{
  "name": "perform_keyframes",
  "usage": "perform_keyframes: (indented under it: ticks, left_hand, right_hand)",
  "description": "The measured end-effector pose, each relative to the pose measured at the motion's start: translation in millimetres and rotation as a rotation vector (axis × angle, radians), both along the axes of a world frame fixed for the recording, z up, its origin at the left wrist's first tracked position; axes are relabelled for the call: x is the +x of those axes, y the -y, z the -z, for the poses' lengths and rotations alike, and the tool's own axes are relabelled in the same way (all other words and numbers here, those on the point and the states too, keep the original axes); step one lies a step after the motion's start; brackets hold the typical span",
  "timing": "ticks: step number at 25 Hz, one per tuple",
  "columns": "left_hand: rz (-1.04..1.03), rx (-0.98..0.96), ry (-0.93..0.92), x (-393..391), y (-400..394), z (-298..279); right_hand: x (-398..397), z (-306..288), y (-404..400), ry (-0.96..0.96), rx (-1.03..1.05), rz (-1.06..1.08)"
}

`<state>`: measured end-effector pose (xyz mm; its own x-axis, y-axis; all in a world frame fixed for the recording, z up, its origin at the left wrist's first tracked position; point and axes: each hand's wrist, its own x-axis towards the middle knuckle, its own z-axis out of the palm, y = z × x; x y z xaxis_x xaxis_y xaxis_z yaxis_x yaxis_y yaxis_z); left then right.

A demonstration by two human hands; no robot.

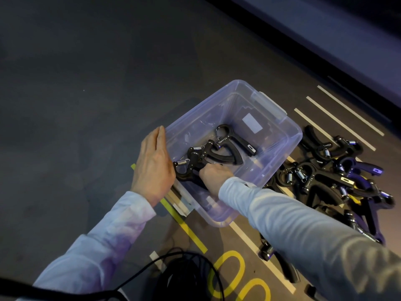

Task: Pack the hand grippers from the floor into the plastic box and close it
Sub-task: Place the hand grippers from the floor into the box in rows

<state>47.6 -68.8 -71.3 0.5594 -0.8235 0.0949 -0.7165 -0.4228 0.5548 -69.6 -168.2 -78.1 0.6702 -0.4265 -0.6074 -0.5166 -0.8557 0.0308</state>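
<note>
Fingers (161, 135) of the left hand (154, 164) lie straight and flat against the outer wall of the plastic box (282, 129), probably to steady it. The right hand (213, 174) reaches over the near rim, its fingers curled round a hand gripper (188, 168) being set down in the near corner. Two more grippers (225, 148) already lie on the box bottom, so packing looks barely begun. A pile of unpacked hand grippers (338, 174) rests on the floor (86, 83) just beside the box's right wall. No lid is visible.
</note>
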Motion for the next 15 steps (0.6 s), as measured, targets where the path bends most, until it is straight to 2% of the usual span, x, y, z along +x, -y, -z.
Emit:
perform_keyframes:
  ticks: [7,15]
  left_hand:
    - [0.001,0.005,0.007,0,0,0]
    - [0.006,0.121,0.078,-2,1,-6]
  right_hand:
    - [24,22,-3,-0.096,0.014,0.088]
    - [29,33,-15,-0.01,0.074,0.148]
